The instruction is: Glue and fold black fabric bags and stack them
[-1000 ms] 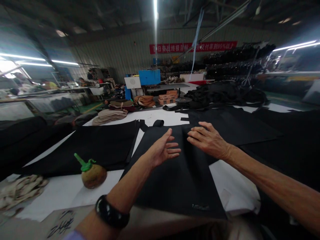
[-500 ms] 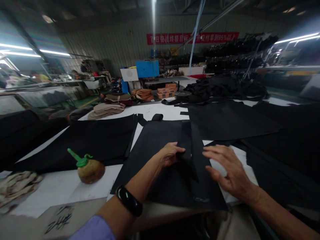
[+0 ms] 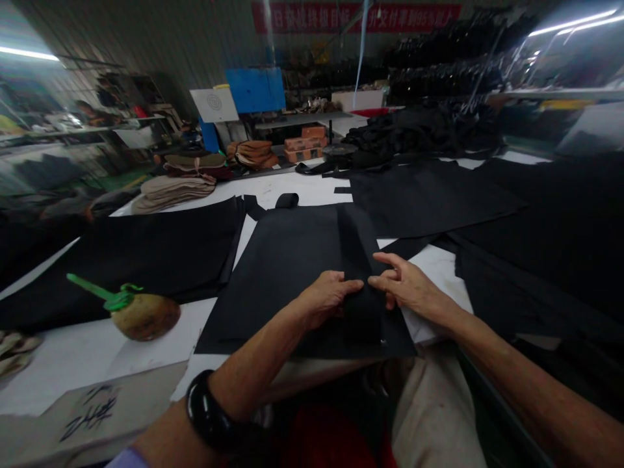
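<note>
Roughly at the middle of the frame, the left hand (image 3: 324, 299) pinches a black strip (image 3: 363, 322), thumb laid over it and pointing right, fingers tucked beneath. The strip runs lengthwise over a black panel (image 3: 277, 260), along the right part of that piece, which lies flat at centre with its near edge by the lower middle of the frame. Just right of the left thumb, the right hand (image 3: 404, 286) has one finger stretched toward the left and others curled in; whether it grips any cloth, I cannot tell. A dark wristband (image 3: 207, 409) circles the left wrist.

Under the panel is a white-covered surface (image 3: 314, 185). At left centre lies a stack of black fabric (image 3: 170, 244), and nearer, a round brownish bottle (image 3: 145, 316) with a green spout sits tilted. Lower left, a sheet with black handwriting (image 3: 90, 413) shows. Toward the upper left come folded beige cloths (image 3: 178, 194), with a brown bundle (image 3: 252, 156) and reddish blocks (image 3: 305, 146) to their right. More black pieces (image 3: 429, 198) spread across the right of the frame, a dark heap (image 3: 404, 133) behind them. A red banner (image 3: 355, 17) hangs at the top.
</note>
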A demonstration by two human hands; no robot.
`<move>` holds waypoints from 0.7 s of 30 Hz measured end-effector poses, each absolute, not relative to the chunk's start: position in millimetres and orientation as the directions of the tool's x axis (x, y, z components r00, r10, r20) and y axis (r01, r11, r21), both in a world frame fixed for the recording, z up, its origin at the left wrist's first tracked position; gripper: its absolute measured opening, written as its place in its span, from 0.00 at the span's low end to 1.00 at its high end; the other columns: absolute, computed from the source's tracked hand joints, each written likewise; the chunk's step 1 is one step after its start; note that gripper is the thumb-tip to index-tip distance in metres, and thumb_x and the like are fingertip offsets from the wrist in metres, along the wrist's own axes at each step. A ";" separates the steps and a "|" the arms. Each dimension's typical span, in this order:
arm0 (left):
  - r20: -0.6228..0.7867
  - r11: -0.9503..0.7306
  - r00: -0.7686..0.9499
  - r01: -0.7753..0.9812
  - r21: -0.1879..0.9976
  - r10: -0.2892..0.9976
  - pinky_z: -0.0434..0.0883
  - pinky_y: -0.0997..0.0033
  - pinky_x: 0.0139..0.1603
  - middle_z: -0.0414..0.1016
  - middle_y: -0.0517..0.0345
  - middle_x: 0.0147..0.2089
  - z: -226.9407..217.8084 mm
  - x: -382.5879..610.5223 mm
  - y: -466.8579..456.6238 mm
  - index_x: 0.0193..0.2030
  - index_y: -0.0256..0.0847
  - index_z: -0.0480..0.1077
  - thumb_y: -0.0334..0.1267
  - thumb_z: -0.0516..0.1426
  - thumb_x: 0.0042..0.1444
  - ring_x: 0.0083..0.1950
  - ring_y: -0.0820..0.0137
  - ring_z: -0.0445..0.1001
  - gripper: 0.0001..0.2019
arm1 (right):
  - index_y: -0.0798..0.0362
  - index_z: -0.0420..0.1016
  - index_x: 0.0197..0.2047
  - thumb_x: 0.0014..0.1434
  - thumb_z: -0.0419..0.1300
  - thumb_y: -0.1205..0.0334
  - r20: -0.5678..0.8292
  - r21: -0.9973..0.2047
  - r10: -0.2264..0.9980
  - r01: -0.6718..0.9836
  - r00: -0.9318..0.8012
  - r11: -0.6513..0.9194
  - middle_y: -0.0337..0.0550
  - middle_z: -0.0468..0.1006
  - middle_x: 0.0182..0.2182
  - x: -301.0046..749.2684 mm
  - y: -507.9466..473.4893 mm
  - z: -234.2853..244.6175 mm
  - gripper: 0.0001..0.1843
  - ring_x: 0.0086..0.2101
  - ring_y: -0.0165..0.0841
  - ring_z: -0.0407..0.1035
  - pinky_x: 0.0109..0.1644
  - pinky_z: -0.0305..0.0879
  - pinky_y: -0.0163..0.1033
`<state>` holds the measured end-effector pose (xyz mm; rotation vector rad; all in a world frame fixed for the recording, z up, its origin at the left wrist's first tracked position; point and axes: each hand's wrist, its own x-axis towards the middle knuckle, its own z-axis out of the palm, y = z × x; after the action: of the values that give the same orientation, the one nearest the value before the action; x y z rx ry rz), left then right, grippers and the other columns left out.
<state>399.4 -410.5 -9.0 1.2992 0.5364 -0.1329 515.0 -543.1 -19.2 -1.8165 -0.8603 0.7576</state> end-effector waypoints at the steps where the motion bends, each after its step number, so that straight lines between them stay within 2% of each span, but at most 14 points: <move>1: -0.444 0.244 0.872 0.393 0.887 0.208 0.60 0.79 0.22 0.68 0.62 0.25 -9.0 400.0 -412.7 0.30 0.35 0.68 0.37 0.57 0.52 0.21 0.79 0.64 0.07 | 0.58 0.52 0.59 0.53 0.59 0.54 -0.128 -0.931 0.825 0.221 0.550 -0.292 0.28 0.66 0.19 515.3 -545.7 -19.0 0.34 0.17 0.27 0.65 0.19 0.55 0.31; 4: -0.428 0.116 0.874 0.411 0.904 0.230 0.59 0.80 0.20 0.64 0.65 0.20 -8.9 401.6 -417.4 0.27 0.36 0.66 0.39 0.55 0.53 0.18 0.80 0.61 0.09 | 0.58 0.55 0.58 0.50 0.61 0.57 -0.133 -0.938 0.845 0.208 0.519 -0.276 0.27 0.65 0.19 517.2 -553.2 -20.0 0.34 0.16 0.25 0.63 0.18 0.54 0.31; 7: -0.420 -0.052 0.874 0.445 0.894 0.245 0.60 0.76 0.20 0.64 0.63 0.18 -7.1 398.5 -414.9 0.24 0.36 0.65 0.45 0.56 0.53 0.17 0.76 0.63 0.15 | 0.58 0.57 0.56 0.49 0.61 0.58 -0.150 -0.936 0.849 0.205 0.506 -0.288 0.27 0.66 0.19 518.8 -557.3 -22.7 0.33 0.16 0.25 0.62 0.18 0.54 0.31; 10: -0.320 -0.218 0.875 0.414 0.884 0.363 0.60 0.75 0.22 0.64 0.63 0.18 -4.5 387.7 -406.3 0.23 0.37 0.66 0.51 0.55 0.55 0.19 0.74 0.64 0.18 | 0.59 0.58 0.56 0.49 0.60 0.58 -0.174 -0.923 0.841 0.212 0.513 -0.321 0.26 0.65 0.18 519.2 -558.2 -26.8 0.32 0.15 0.26 0.62 0.19 0.56 0.32; 12: -0.121 -0.391 0.891 0.310 0.867 0.437 0.63 0.74 0.28 0.67 0.63 0.22 -5.4 378.7 -401.1 0.28 0.38 0.68 0.47 0.54 0.57 0.25 0.74 0.66 0.14 | 0.58 0.59 0.56 0.49 0.61 0.59 -0.180 -0.918 0.837 0.218 0.517 -0.332 0.26 0.65 0.17 518.8 -558.3 -29.7 0.31 0.15 0.26 0.63 0.20 0.57 0.32; 13: -0.004 -0.491 0.903 0.238 0.838 0.430 0.64 0.74 0.33 0.70 0.63 0.26 -7.3 374.5 -399.6 0.31 0.39 0.70 0.43 0.54 0.58 0.29 0.73 0.68 0.11 | 0.58 0.59 0.56 0.49 0.61 0.59 -0.180 -0.916 0.834 0.219 0.521 -0.335 0.26 0.65 0.17 518.5 -558.4 -31.0 0.31 0.15 0.26 0.63 0.20 0.58 0.32; 15: 0.191 -0.648 0.922 0.079 0.758 0.336 0.66 0.71 0.43 0.74 0.61 0.37 -14.2 367.8 -399.3 0.39 0.42 0.71 0.36 0.54 0.58 0.40 0.72 0.71 0.06 | 0.57 0.60 0.55 0.50 0.61 0.60 -0.177 -0.912 0.832 0.231 0.526 -0.340 0.27 0.66 0.17 517.9 -558.8 -33.0 0.30 0.16 0.26 0.63 0.20 0.58 0.32; 16: 0.248 -0.685 0.928 0.012 0.728 0.279 0.65 0.69 0.48 0.74 0.60 0.42 -18.7 365.6 -400.4 0.42 0.43 0.71 0.34 0.54 0.58 0.45 0.71 0.71 0.07 | 0.57 0.61 0.55 0.50 0.61 0.60 -0.174 -0.909 0.831 0.239 0.528 -0.342 0.27 0.66 0.17 517.6 -559.1 -33.7 0.30 0.16 0.26 0.63 0.20 0.58 0.32; 18: 0.286 -0.703 0.937 -0.063 0.708 0.203 0.62 0.64 0.56 0.73 0.58 0.49 -27.8 363.2 -404.0 0.44 0.43 0.71 0.33 0.55 0.58 0.53 0.69 0.68 0.08 | 0.57 0.61 0.55 0.50 0.60 0.60 -0.167 -0.905 0.831 0.253 0.531 -0.343 0.27 0.66 0.17 517.0 -559.4 -34.6 0.29 0.16 0.26 0.63 0.20 0.58 0.32; 21: 0.282 -0.741 0.945 -0.071 0.668 0.164 0.57 0.56 0.62 0.71 0.56 0.54 -37.9 362.7 -410.1 0.46 0.44 0.70 0.35 0.57 0.57 0.60 0.65 0.62 0.09 | 0.57 0.62 0.55 0.50 0.60 0.60 -0.158 -0.903 0.826 0.259 0.541 -0.343 0.28 0.66 0.17 515.9 -559.1 -35.8 0.28 0.16 0.26 0.62 0.20 0.58 0.32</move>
<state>362.7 -410.1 -37.9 2.3687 0.0659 0.4219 515.9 -559.1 -35.8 -1.8708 -0.8884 0.7852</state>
